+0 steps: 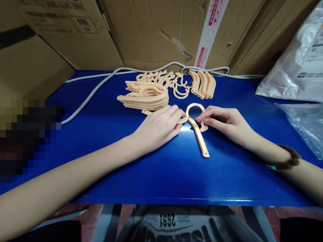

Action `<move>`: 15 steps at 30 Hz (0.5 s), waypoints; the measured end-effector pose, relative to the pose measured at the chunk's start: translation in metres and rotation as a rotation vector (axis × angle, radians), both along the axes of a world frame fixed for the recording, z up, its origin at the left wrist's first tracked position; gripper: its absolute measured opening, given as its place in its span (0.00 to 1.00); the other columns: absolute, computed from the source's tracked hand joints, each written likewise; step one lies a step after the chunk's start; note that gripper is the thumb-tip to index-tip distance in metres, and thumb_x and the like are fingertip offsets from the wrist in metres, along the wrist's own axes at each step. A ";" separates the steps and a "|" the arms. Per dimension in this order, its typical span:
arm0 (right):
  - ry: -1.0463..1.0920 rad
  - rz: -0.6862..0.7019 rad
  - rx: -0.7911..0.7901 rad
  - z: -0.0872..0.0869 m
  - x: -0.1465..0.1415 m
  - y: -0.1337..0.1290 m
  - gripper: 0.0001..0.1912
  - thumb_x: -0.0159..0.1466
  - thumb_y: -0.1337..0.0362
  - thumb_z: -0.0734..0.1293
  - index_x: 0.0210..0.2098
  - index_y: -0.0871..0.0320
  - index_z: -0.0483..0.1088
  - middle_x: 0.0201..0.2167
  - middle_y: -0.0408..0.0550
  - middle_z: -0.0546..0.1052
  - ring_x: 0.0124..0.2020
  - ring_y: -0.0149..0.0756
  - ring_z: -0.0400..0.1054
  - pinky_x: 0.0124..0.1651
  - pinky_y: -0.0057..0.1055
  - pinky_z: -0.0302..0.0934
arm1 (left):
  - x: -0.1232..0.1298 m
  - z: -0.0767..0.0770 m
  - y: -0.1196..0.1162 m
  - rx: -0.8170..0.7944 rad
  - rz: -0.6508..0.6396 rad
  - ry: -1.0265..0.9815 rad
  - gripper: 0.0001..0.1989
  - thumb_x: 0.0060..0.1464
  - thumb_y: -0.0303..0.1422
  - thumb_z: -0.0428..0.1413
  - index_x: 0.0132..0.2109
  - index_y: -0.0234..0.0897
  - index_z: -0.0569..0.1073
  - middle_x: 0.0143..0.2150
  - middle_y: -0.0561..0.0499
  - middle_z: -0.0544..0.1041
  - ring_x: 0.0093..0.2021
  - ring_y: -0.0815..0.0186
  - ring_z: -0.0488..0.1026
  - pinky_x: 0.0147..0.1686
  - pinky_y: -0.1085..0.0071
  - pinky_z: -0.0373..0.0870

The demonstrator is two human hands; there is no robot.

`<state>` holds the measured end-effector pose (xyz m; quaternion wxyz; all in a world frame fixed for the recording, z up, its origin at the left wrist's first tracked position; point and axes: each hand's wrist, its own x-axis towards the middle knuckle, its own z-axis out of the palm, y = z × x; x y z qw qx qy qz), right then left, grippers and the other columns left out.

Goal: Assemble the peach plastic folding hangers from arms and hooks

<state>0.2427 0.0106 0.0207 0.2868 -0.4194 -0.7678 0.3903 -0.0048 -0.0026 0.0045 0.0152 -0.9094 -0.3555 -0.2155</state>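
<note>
My left hand (161,126) is closed on a pale beige plastic arm piece, whose ends stick out on both sides of the fingers. My right hand (224,122) pinches a beige hook (195,105) near its lower end. The hook's curved end touches or nearly touches the held arm piece, just between the hands. From that same spot a second curved arm (198,137) slants down toward the front, its far end over the blue table (161,178). Whether the pieces are joined cannot be seen.
Behind my left hand lies a stack of assembled beige pieces (148,97). Loose hooks (180,90) and curved arms (203,84) lie beyond. A white cable (101,82) crosses the back, before cardboard boxes (156,33). Plastic bags (295,64) sit at the right.
</note>
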 end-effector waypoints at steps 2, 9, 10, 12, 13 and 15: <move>-0.002 0.011 -0.009 0.000 0.000 0.000 0.08 0.65 0.57 0.68 0.38 0.51 0.79 0.38 0.44 0.79 0.39 0.37 0.72 0.43 0.34 0.64 | 0.000 0.000 0.000 0.002 -0.002 0.005 0.06 0.63 0.26 0.52 0.47 0.32 0.71 0.43 0.48 0.75 0.44 0.60 0.74 0.42 0.68 0.69; -0.001 0.030 -0.017 0.001 -0.001 0.001 0.08 0.65 0.59 0.68 0.38 0.51 0.79 0.37 0.43 0.79 0.38 0.36 0.72 0.43 0.33 0.63 | 0.000 -0.001 0.001 0.033 -0.003 0.019 0.06 0.64 0.27 0.52 0.46 0.32 0.71 0.42 0.47 0.75 0.43 0.60 0.73 0.41 0.68 0.69; 0.000 0.033 -0.017 0.001 -0.001 0.001 0.07 0.65 0.59 0.68 0.39 0.51 0.79 0.37 0.43 0.79 0.38 0.35 0.72 0.43 0.32 0.63 | 0.000 -0.001 0.001 0.034 -0.001 0.020 0.06 0.64 0.27 0.52 0.46 0.32 0.71 0.42 0.47 0.75 0.43 0.60 0.73 0.41 0.68 0.68; 0.001 0.039 -0.016 0.001 0.000 0.001 0.07 0.65 0.60 0.68 0.39 0.52 0.79 0.37 0.43 0.79 0.38 0.35 0.72 0.42 0.32 0.63 | 0.000 -0.001 0.000 0.036 0.000 0.017 0.06 0.64 0.27 0.53 0.46 0.32 0.71 0.42 0.48 0.74 0.43 0.60 0.73 0.41 0.67 0.68; 0.000 0.041 -0.015 0.001 0.000 0.001 0.07 0.66 0.60 0.68 0.39 0.52 0.79 0.37 0.43 0.79 0.38 0.35 0.71 0.42 0.31 0.63 | 0.000 0.000 0.000 0.036 -0.001 0.013 0.06 0.63 0.27 0.54 0.46 0.32 0.71 0.42 0.48 0.74 0.43 0.60 0.73 0.41 0.67 0.68; -0.003 0.044 -0.009 0.000 0.000 0.001 0.08 0.66 0.60 0.68 0.39 0.53 0.79 0.37 0.44 0.79 0.37 0.35 0.71 0.41 0.31 0.62 | 0.000 0.000 0.000 0.033 -0.003 0.006 0.06 0.63 0.26 0.54 0.47 0.31 0.71 0.42 0.48 0.74 0.43 0.60 0.74 0.41 0.68 0.68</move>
